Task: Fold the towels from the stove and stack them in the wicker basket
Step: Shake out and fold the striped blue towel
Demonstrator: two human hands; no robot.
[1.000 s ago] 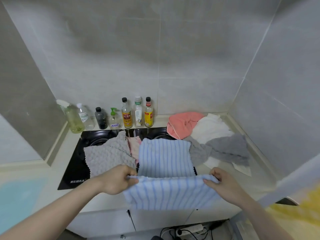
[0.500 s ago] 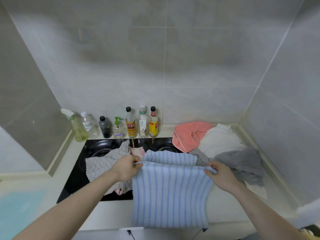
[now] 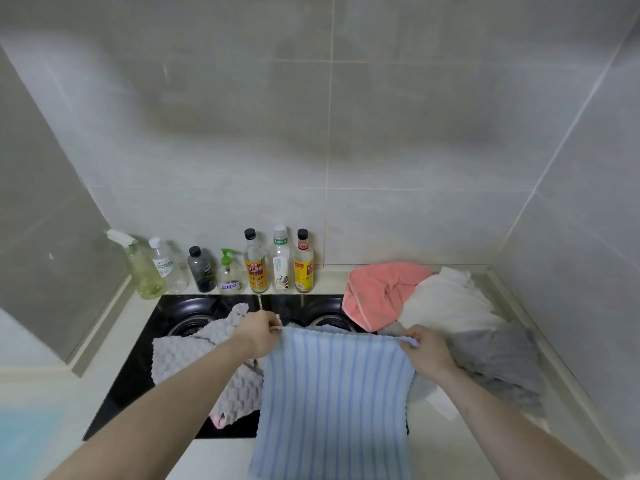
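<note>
1. Pinching the far edge of the blue striped towel (image 3: 334, 393), your left hand (image 3: 258, 332) has its fingers curled round the left corner and your right hand (image 3: 427, 353) grips the right corner.
2. The towel lies stretched between your hands over the front of the black stove (image 3: 138, 368), its near end draping past the counter edge (image 3: 221, 452).
3. A grey bobbled towel (image 3: 194, 355) lies on the stove just left of it, under your left forearm, with a bit of pink cloth (image 3: 218, 419) showing beneath.
4. To the right, a coral towel (image 3: 377, 292), a white towel (image 3: 446, 306) and a dark grey towel (image 3: 498, 358) are heaped on the counter.
5. Seven bottles (image 3: 256, 268) stand along the back wall behind the stove.
6. The wicker basket is out of view.
</note>
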